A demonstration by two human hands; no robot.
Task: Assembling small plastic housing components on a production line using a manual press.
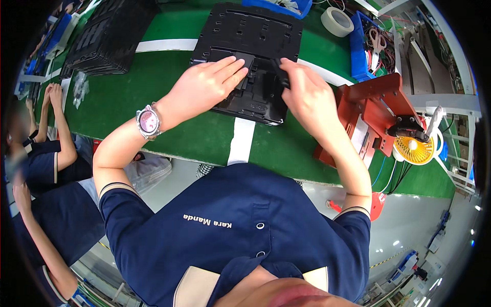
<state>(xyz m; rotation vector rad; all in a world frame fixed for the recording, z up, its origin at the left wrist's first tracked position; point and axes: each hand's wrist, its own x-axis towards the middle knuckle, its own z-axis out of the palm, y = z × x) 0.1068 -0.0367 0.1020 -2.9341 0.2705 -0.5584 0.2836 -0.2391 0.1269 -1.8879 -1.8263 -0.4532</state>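
Observation:
A black moulded plastic panel with slots and raised ribs lies on the green tabletop in front of me. My left hand rests flat on its near half, fingers stretched out over a dark rectangular part. At the panel's right side, my right hand is closed around a slim black piece. That piece slants over the panel; its kind is hard to make out, and my fingers hide part of it.
Right of the panel stands a reddish-brown fixture, with a small yellow fan beside it. Farther back are a tape roll and a blue bin holding scissors. Stacked black trays stand at left; other people sit beyond.

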